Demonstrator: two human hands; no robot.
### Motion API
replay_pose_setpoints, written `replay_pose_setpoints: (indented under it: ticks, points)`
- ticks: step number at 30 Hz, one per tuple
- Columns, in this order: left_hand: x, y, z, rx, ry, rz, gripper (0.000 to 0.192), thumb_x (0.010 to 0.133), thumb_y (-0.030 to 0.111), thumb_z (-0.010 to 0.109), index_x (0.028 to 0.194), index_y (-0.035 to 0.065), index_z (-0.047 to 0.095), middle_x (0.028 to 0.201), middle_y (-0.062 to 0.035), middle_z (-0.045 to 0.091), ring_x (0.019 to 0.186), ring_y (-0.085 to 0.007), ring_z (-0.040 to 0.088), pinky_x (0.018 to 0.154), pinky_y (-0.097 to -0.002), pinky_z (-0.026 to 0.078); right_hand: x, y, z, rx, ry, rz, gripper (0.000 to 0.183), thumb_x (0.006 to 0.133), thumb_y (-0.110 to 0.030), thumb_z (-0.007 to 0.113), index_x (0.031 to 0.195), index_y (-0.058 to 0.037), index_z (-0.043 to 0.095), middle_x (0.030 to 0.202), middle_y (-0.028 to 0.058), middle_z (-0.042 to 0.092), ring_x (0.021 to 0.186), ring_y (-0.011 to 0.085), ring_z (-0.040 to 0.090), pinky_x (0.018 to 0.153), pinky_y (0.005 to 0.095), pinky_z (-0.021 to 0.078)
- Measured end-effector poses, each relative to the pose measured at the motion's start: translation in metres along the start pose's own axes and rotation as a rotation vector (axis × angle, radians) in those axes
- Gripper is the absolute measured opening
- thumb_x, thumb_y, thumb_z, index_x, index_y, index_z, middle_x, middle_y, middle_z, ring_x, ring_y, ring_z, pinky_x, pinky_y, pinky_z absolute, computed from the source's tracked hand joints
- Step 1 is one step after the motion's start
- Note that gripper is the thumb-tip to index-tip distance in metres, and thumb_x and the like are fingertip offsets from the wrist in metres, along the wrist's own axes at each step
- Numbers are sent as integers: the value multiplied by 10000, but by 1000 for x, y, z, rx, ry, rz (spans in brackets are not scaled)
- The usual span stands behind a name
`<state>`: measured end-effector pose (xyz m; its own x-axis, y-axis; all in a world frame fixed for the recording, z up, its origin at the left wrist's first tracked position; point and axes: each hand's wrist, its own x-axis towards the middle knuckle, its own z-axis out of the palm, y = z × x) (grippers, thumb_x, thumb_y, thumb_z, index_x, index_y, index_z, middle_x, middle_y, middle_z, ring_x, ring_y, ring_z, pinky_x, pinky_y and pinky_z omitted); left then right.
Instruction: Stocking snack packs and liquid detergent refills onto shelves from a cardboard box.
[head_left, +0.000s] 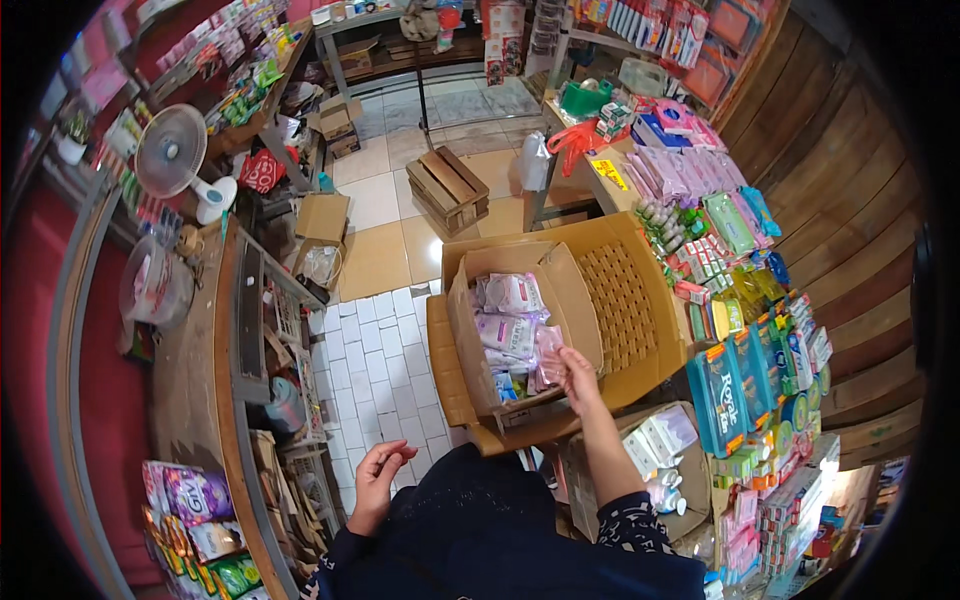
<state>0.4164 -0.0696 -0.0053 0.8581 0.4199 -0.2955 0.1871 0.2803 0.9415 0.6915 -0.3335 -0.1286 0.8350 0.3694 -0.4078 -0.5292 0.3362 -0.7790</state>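
Observation:
My right hand (576, 379) reaches into an open cardboard carton (574, 300), its fingers on the edge of a pink plastic packet (546, 345). Purple-and-white plastic packs (506, 334) lie beside that packet, with a blue pack (505, 386) at the carton's near corner. The carton stands on a tan plastic chair (626, 300) with a woven pattern. My left hand (382, 476) hangs in the air left of my lap, holding nothing, its fingers loosely bent. What lies under the upper packs is hidden.
A counter (600, 180) crowded with packaged goods runs along my right. Beside my right forearm sits another carton (581, 487) holding white boxes and bottles. A wooden crate (448, 187) stands on the tiles ahead. On my left are a wooden counter (199, 360) and an electric fan (172, 150).

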Motion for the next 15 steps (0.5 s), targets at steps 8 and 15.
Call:
replay_pose_setpoints:
  ticks: [8,15]
  points:
    - [57,1,72,64,51,-156,224,916,96,501,1097,-27,548,1011,-139,627,993,-207,593,897,-324,451,133,50,-80,34,262,288,372,872,-307,567,1189,-119,517,1133,60,571,999,250,551,847,460,438]
    - [69,-1,81,159,175,-250,244,915,145,505,1101,-9,545,990,-145,635,962,-240,613,872,-357,471,171,126,-53,-91,457,605,656,820,-274,619,1380,-146,305,1281,113,428,1155,353,393,904,539,385]
